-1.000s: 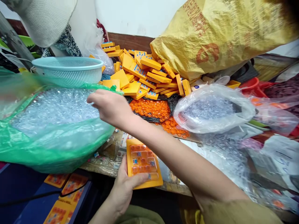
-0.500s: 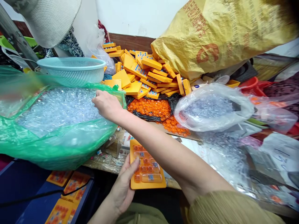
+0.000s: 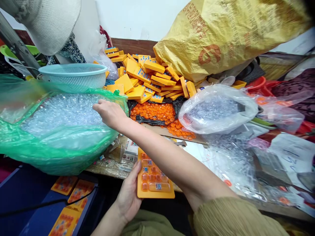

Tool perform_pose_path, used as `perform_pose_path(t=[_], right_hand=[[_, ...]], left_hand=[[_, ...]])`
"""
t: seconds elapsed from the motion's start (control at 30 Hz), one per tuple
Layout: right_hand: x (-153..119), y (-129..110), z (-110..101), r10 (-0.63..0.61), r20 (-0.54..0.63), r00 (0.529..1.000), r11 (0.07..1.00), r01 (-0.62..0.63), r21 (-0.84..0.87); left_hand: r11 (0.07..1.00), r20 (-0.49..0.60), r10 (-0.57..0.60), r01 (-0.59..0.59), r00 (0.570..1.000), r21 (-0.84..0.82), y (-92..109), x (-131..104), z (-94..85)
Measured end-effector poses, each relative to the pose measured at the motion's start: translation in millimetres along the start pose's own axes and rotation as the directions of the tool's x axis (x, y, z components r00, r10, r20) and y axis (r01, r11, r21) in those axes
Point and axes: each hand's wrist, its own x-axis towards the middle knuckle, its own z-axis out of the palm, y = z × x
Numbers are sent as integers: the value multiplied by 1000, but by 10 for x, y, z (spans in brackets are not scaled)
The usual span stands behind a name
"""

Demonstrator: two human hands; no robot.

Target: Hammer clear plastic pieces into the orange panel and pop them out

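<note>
My left hand (image 3: 130, 191) holds an orange tray (image 3: 157, 193) by its left edge, low in the middle of the view. The tray has clear and orange pieces in its recesses, some with blue marks. My right arm reaches across above the tray, hiding its upper right part. Over the green bag (image 3: 73, 160) of small clear plastic pieces (image 3: 61, 109) is my right hand (image 3: 109, 113), near the bag's right side. Its fingers are bent together, and anything between them is too small to make out.
Behind are piled yellow-orange boxes (image 3: 155, 78), a blue basket (image 3: 73, 70) and a yellow sack (image 3: 221, 39). Orange rings (image 3: 152, 111) lie mid-bench, beside a white bag (image 3: 183, 113) of clear pieces. Filled trays (image 3: 81, 193) sit in a blue bin (image 3: 31, 203) lower left.
My right hand has shifted slightly left and down over the clear pieces. My left thumb has moved from the tray's face to its left edge. The view has shifted a little.
</note>
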Motion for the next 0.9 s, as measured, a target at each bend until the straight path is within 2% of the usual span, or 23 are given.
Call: perform_pose_path(t=[0.1,0.2,0.23,0.3,0.33,0.37,0.4,0.47,0.53,0.63,0.67,0.73,0.77,0.9], right_hand=[[-283,-17,-135,-10,-214,977,995,32,96],[-900,52,-170,41,-411,911,953,87,290],[-1156,103,-135,76,-426,901,934,85,347],[-1674,222,6,226,-380,897,892,-34,450],[-1909,276,99,325,-354,877,859,-116,499],[-2115,315,195,445,-317,838,802,-215,557],[-2288,335,287,567,-272,778,716,-302,630],[-2527,312,434,708,-228,668,586,-375,718],[-2648,231,529,781,-257,569,532,-390,752],[-2729,104,615,838,-340,427,514,-407,755],[-2750,75,640,853,-340,397,496,-412,765],[-2790,31,687,888,-263,377,415,-416,809],[-2808,13,707,912,-187,365,337,-406,850],[-2834,-67,749,948,172,268,-96,-276,956]], left_hand=[[1000,-20,-6,6,1000,13,-7,9,-21],[1000,-16,2,-2,1000,11,16,11,-65],[1000,-7,11,-11,1000,12,27,9,-78],[999,2,34,-34,999,23,43,10,-93],[999,-1,43,-43,999,33,46,14,-94],[998,-8,45,-44,999,43,45,21,-89],[998,-16,44,-43,999,52,38,32,-81],[998,-29,35,-33,999,62,13,60,-56],[998,-46,24,-21,999,58,-16,87,-29],[998,-89,16,-11,996,58,-38,112,1],[998,-105,21,-15,994,63,-37,116,8],[996,-133,51,-40,990,83,-23,121,20],[994,-143,70,-57,987,95,-12,124,25],[989,-132,104,-89,986,118,29,130,39]])
